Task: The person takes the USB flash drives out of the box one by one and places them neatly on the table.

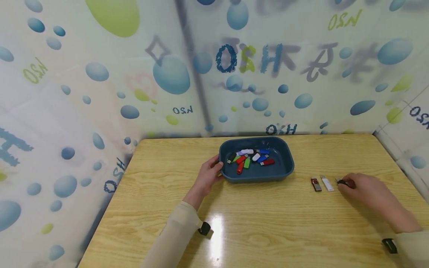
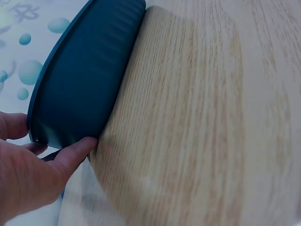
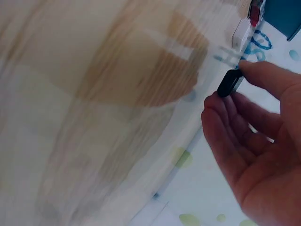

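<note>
Black USB stick, silver-tipped: pinched in right hand, right side of bench, beside white stick. Dark-blue tray: left end gripped by left hand. Wall lettering: mirrored "H2O".

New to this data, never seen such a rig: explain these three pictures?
No robot here: two bare hands, filmed by cameras on the person's head and both wrists. The wide picture is the head view, looking forward and down; the other two are wrist views, each close on its own hand. On the wooden table stands a blue tray holding USB sticks. The left hand grips the tray's end. To the tray's right lie a red-and-silver stick and a white stick; beside them, the right hand pinches a black stick in its fingers.
</note>
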Action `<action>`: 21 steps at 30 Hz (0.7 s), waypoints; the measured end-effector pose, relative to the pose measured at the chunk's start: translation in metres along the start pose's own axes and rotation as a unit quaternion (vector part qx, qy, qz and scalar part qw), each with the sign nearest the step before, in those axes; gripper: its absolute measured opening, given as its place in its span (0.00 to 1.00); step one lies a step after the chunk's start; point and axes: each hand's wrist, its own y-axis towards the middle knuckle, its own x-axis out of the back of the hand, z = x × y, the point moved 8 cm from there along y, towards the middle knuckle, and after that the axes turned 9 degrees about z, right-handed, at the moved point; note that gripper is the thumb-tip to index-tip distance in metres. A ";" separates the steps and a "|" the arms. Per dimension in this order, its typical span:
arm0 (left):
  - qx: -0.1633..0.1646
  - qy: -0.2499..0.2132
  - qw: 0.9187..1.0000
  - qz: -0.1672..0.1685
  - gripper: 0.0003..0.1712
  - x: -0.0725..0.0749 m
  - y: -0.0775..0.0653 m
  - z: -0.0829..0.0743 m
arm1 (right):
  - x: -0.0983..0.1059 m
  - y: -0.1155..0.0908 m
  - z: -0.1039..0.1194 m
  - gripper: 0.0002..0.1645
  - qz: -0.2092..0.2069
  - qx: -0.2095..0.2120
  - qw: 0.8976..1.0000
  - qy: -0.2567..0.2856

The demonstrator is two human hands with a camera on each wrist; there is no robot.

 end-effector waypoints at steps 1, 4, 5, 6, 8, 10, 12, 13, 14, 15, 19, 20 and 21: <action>0.000 -0.001 1.000 -0.001 0.28 0.000 0.000 0.000 | 0.000 0.000 0.001 0.16 -0.002 -0.004 1.000 0.003; -0.002 -0.001 1.000 -0.003 0.28 0.001 0.000 0.000 | 0.001 0.001 0.005 0.15 -0.009 -0.016 1.000 0.003; -0.002 -0.002 1.000 -0.004 0.28 0.001 0.001 0.001 | 0.001 0.002 0.006 0.14 -0.012 -0.019 1.000 0.002; -0.002 -0.002 1.000 -0.004 0.28 0.001 0.001 0.001 | 0.001 0.002 0.006 0.14 -0.015 -0.021 1.000 0.000; 0.000 -0.001 1.000 -0.004 0.28 0.001 0.001 0.001 | 0.000 0.002 0.008 0.15 -0.020 -0.025 0.999 -0.005; 0.002 -0.002 1.000 -0.005 0.28 0.001 0.001 0.002 | 0.000 0.002 0.009 0.18 -0.029 -0.025 0.999 -0.008; 0.002 -0.001 1.000 -0.003 0.29 0.001 0.001 0.002 | -0.001 0.002 0.010 0.22 -0.033 -0.025 0.999 -0.008; 0.002 -0.001 1.000 -0.002 0.29 0.000 0.001 0.002 | -0.002 0.002 0.011 0.23 -0.035 -0.027 0.999 -0.008; 0.001 -0.001 1.000 -0.001 0.29 0.000 0.001 0.002 | -0.002 0.002 0.011 0.24 -0.037 -0.027 0.999 -0.005; 0.001 -0.001 1.000 -0.001 0.29 0.000 0.001 0.002 | -0.002 0.002 0.011 0.25 -0.036 -0.029 0.999 -0.003; 0.002 -0.003 1.000 0.000 0.29 0.000 0.001 0.002 | -0.004 0.004 0.010 0.23 -0.025 -0.039 0.999 0.005; 0.003 -0.003 1.000 -0.001 0.29 0.000 0.001 0.002 | -0.005 0.005 0.009 0.23 -0.021 -0.041 0.999 0.008; 0.003 -0.002 1.000 -0.001 0.29 0.000 0.000 0.002 | -0.005 0.005 0.009 0.22 -0.017 -0.044 0.999 0.009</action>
